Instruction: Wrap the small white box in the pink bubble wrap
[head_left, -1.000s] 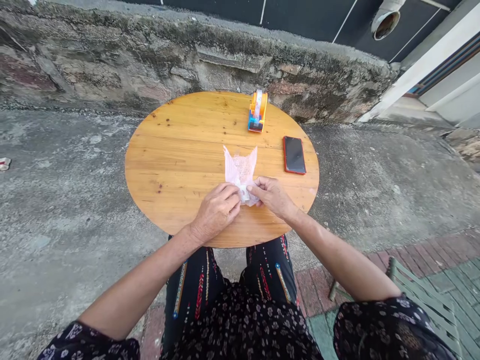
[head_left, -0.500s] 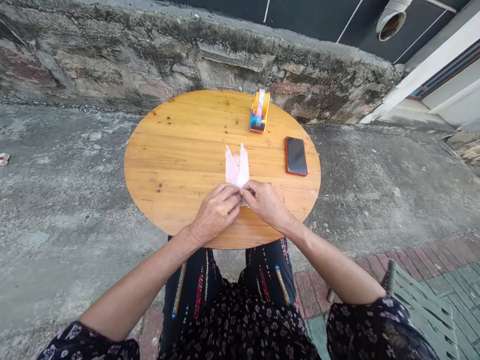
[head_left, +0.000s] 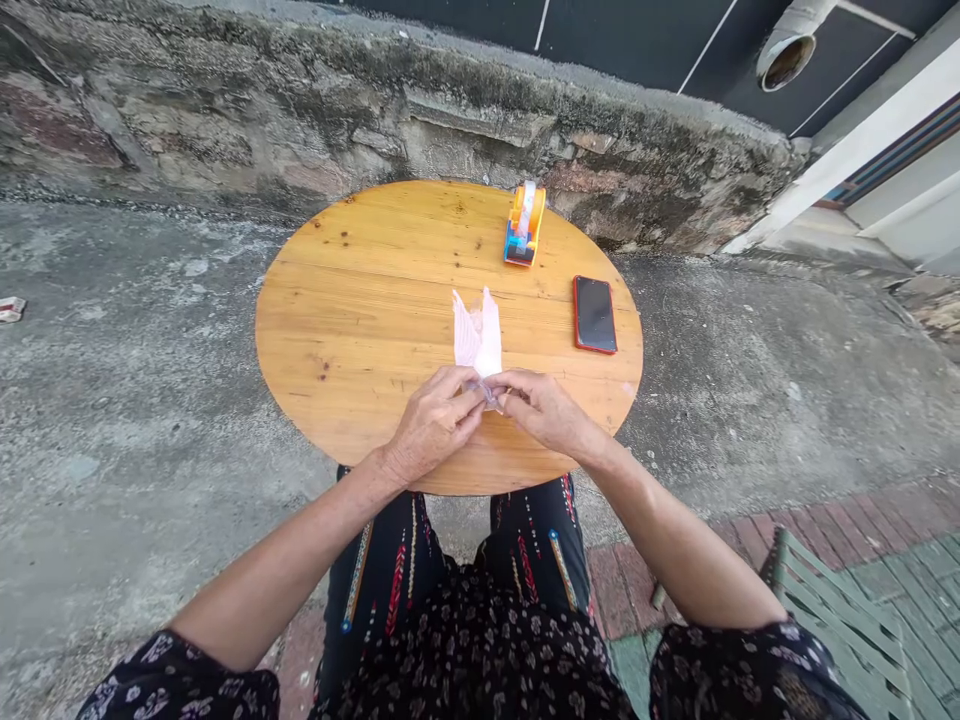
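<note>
A pale pink-white, pleated piece of thin paper or cloth point(head_left: 489, 335) lies on the wooden table point(head_left: 360, 330), its two pointed ends spread apart toward the far side. Some clear material shows between those ends. At its near end, a small crinkled piece of clear film point(head_left: 486, 391) is pinched in the fingertips of both hands. My left hand point(head_left: 439, 415) closes on the film from the left, fingers bent. From the right, my right hand point(head_left: 544, 408) pinches it between thumb and fingers. Whether the film is joined to the pink-white piece cannot be made out.
An orange and blue tape dispenser point(head_left: 524, 225) with a clear roll stands at the table's far edge. A phone in a red case point(head_left: 595, 314) lies on the right. Beyond the table runs a stone wall point(head_left: 300, 120); a green slatted chair point(head_left: 840, 610) is at lower right.
My right hand's fingers have shifted slightly, and the clear film now shows between both hands' fingertips. The pink-white piece stays about where it was on the table. The camera view has moved a little.
</note>
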